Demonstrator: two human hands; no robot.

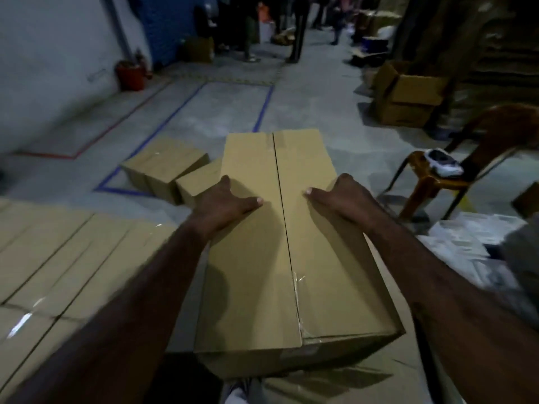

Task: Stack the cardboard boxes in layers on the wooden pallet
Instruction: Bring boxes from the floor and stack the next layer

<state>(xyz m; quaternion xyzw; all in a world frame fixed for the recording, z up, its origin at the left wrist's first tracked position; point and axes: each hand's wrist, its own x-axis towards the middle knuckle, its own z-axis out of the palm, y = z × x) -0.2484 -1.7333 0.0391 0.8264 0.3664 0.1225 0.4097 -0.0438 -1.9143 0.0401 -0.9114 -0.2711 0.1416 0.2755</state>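
Long tan cardboard box (262,258) reaches far behind the thumbs; left hand (224,199) and right hand (341,193) clasp its sides, so its near end may drop.

No lettering, label or number can be read: the long brown cardboard box (256,258) shows plain flaps, and the smaller brown cardboard boxes (163,167) on the floor, far left, are blurred.

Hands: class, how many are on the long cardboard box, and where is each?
2. The left hand holds the long cardboard box at its left edge, the right hand at its right edge, thumbs on top. None seems hidden.
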